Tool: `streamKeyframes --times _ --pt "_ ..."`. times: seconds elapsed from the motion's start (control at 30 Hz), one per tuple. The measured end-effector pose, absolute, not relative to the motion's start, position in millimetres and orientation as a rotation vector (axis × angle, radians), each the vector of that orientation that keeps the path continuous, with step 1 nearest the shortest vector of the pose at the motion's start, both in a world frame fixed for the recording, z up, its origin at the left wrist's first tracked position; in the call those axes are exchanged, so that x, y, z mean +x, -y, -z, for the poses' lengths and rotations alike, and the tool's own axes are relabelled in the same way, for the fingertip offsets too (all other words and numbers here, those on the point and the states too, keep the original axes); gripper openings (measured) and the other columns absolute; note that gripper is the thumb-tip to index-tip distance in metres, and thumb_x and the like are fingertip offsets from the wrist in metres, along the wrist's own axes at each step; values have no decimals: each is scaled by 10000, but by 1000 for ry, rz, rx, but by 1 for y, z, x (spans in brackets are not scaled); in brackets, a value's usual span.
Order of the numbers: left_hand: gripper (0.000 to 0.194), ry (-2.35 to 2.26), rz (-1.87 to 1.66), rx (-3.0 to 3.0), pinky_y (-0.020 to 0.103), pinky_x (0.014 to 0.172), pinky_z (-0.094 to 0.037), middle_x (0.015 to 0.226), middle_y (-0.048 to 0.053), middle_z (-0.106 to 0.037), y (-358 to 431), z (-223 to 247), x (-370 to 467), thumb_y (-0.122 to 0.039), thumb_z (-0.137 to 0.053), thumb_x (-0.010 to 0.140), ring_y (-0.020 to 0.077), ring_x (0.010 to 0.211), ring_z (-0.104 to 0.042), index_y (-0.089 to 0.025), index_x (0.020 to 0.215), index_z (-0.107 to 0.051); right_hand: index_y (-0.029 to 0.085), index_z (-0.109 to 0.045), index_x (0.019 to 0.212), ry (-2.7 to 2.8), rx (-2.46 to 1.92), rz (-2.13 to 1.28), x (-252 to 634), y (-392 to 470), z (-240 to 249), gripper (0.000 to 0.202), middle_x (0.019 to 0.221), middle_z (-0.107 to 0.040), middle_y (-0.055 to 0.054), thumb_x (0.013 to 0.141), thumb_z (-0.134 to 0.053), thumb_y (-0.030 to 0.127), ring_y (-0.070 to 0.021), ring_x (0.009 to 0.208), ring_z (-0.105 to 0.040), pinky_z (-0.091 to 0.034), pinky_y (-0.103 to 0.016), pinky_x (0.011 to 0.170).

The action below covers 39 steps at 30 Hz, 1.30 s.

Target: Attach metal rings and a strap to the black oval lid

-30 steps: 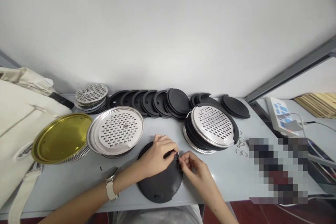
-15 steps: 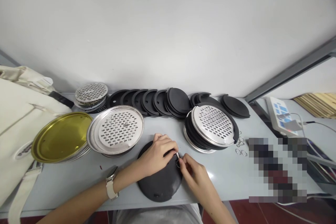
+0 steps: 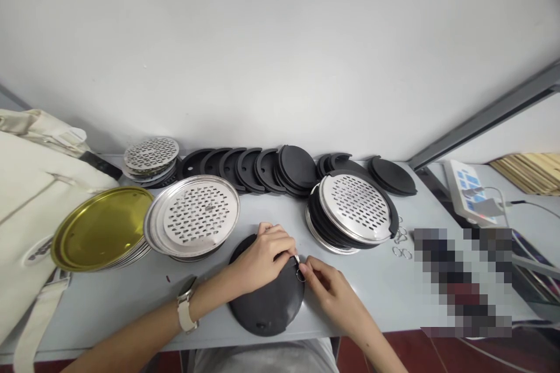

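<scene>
A round black disc (image 3: 266, 303) lies on the table in front of me, with a small dark hole near its front edge. My left hand (image 3: 269, 253) rests over the disc's far part, its thumb and forefinger closed on a small slim silver metal piece (image 3: 297, 259) at the right rim. Beside it, my right hand (image 3: 324, 281) pinches a metal ring (image 3: 300, 275) between thumb and forefinger. The ring sits right by the disc's edge, below the silver piece; whether it passes through the disc I cannot tell.
Left of my hands stand a perforated silver plate stack (image 3: 199, 215) and gold trays (image 3: 105, 227). Black discs (image 3: 297, 167) line the wall. Another perforated stack (image 3: 356, 207) stands at right, near loose metal rings (image 3: 401, 252). A cream bag (image 3: 30, 186) borders the left side.
My right hand has shifted slightly right and the ring shows more clearly. My left hand has stayed almost still on the disc.
</scene>
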State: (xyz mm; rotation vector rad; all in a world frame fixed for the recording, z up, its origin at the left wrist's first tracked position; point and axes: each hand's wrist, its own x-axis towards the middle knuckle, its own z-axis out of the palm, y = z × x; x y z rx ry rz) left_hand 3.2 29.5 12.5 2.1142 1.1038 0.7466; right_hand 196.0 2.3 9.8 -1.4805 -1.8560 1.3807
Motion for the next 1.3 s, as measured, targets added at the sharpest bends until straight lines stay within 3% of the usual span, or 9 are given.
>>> streamKeyframes --times 0.27,0.37,0.53,0.77,1.0,1.1,1.17,1.3 --pt "225 -1052 -719 2216 323 861 -316 787 -9 -620 -29 -10 3 -67 -425 926 141 844 -545 -181 776 -548 199 -385 600 1787 -1415 -1665 192 -5 -14 446 515 -350 61 922 -421 505 -97 487 -333 -279 -227 487" --pt "207 -1095 -708 2256 323 844 -320 776 -3 -604 -29 -12 3 -118 -431 945 151 840 -533 -182 775 -530 200 -367 598 1797 -1452 -1533 196 -7 -14 439 535 -315 68 914 -454 492 -91 499 -296 -246 -222 472" --pt "169 -1133 -699 2263 317 858 -316 794 -14 -607 -28 -16 4 -120 -459 937 142 851 -524 -185 799 -532 211 -468 822 1889 -1439 -1423 201 -6 -17 220 559 -346 81 940 -447 395 -106 515 -334 -256 -216 490" --pt "157 -1144 -723 2271 339 861 -323 836 8 -624 -27 -15 4 -143 -431 947 164 884 -532 -191 887 -568 229 -415 808 2023 -1443 -1218 193 -3 -17 139 613 -421 58 939 -392 268 -120 526 -381 -302 -229 521" --pt "189 -1187 -672 2307 360 884 -344 916 21 -622 -24 -24 0 -101 -385 946 176 929 -532 -188 958 -553 242 -360 794 2050 -1487 -1221 199 5 -12 188 625 -378 59 972 -338 298 -131 546 -360 -295 -232 542" --pt "194 -1156 -585 2319 377 935 -365 1077 48 -616 -18 -36 -8 -172 -434 951 198 1036 -530 -195 1119 -528 243 -373 809 2040 -1486 -1230 199 6 -13 211 640 -403 50 989 -310 332 -141 555 -392 -305 -243 559" --pt "349 -1102 -528 2346 404 997 -359 1264 86 -547 -10 -42 -17 -281 -512 928 239 1183 -474 -198 1263 -463 243 -381 818 2049 -1476 -1228 197 4 -13 221 662 -438 39 996 -298 344 -150 566 -427 -313 -252 574" --pt "1051 -1120 -358 2348 490 1073 -313 1521 147 -250 9 -38 -39 -614 -697 692 354 1374 -246 -183 1491 -167 243 -383 824 2096 -1466 -1229 196 0 -16 236 673 -468 29 1003 -286 361 -163 585 -472 -313 -262 583"
